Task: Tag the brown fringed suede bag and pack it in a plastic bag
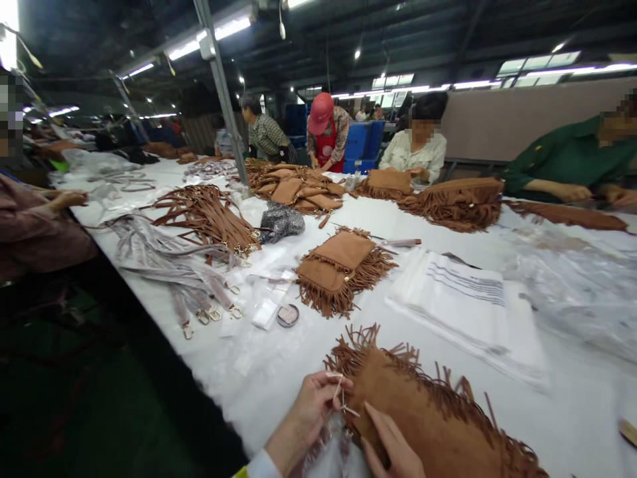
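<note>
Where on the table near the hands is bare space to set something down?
Bare white table shows right of the fringed suede bag the hands hold, below the stack of plastic bags. Left is crowded: small packets, a round tin, buckled straps.

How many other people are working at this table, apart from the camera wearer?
6 at least: one at the left edge, three at the far end, in a patterned shirt, a red cap and a white top, one in green at right, one behind. More may be hidden.

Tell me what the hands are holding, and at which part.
The left hand pinches a thin pale string at the edge of the brown fringed bag. The right hand rests flat on the bag, gripping nothing visible.
</note>
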Demonstrator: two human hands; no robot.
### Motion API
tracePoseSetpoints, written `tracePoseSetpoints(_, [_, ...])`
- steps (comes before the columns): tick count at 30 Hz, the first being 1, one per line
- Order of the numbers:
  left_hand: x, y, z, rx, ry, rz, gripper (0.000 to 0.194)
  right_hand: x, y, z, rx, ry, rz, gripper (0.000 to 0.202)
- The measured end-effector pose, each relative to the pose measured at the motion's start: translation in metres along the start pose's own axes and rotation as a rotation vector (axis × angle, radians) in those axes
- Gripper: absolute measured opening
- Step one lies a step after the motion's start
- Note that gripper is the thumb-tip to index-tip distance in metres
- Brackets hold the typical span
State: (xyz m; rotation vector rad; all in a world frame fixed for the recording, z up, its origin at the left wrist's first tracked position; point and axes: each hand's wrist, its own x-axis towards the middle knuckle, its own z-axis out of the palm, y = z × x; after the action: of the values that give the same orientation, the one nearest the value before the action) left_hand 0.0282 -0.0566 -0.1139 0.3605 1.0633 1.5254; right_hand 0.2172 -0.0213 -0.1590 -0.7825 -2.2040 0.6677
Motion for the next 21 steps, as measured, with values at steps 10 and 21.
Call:
tracePoseSetpoints(10, [-0.017, 0.006, 0.004, 1.018, -0.305, 0.389, 0.043, 0.032, -0.034, -0.003, 0.879, 0.099, 0.874, 0.056])
tracePoseSetpoints(21, [-0.007, -0.002, 0.015, 1.404, -0.432, 0.406, 0.049, 0.033, -0.04, 0.006, 0.683, 0.144, 0.775, 0.072])
